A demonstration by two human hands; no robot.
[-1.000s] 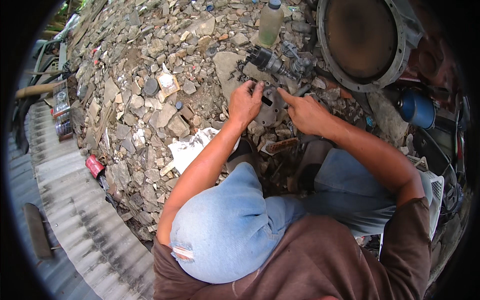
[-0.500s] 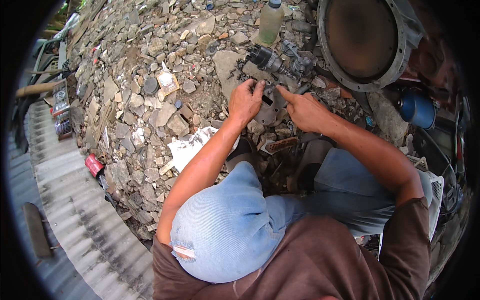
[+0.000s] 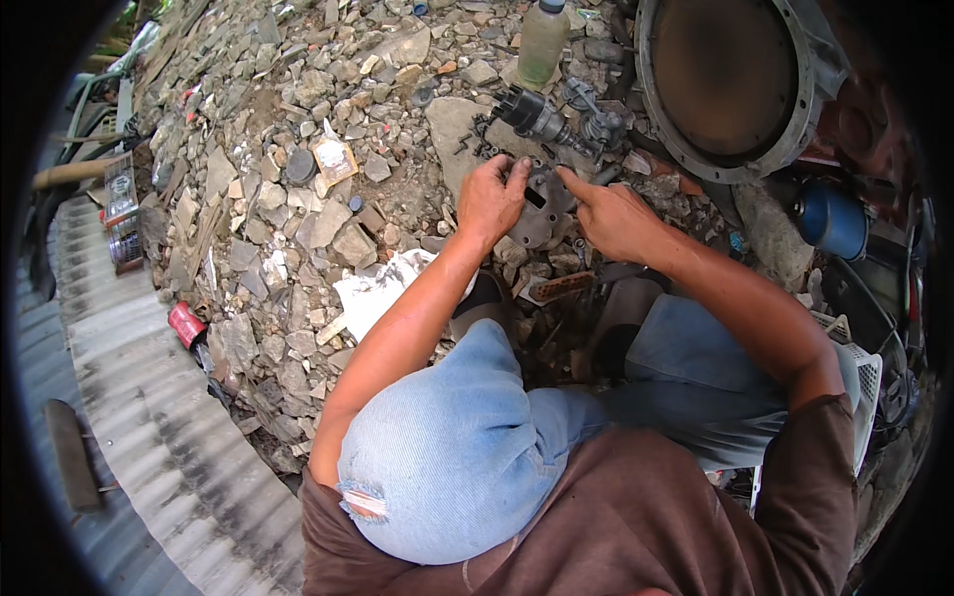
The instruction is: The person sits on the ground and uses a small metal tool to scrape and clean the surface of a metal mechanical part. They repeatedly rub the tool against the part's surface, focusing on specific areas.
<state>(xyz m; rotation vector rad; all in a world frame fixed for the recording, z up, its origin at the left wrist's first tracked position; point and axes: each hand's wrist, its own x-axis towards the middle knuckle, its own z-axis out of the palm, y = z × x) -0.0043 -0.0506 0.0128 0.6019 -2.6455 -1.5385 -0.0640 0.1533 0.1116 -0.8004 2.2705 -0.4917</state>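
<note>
My left hand grips the upper left edge of a flat grey metal plate with a dark slot and several holes, its thumb lying along the rim. At the plate's upper right is my right hand, the index finger stretched to the edge and the other fingers curled under. Whatever those fingers pinch is hidden. Just beyond the hands lie a black-capped distributor and a grey metal assembly. Small dark bolts lie on a flat stone.
A greenish bottle stands at the far side. On the right are a large round metal housing and a blue canister. Stony rubble surrounds me, with a white cloth near my left forearm and corrugated sheets at left.
My right index fingertip has shifted slightly to the right along the plate's upper edge. My left hand keeps its hold, and the whole view has moved a little.
</note>
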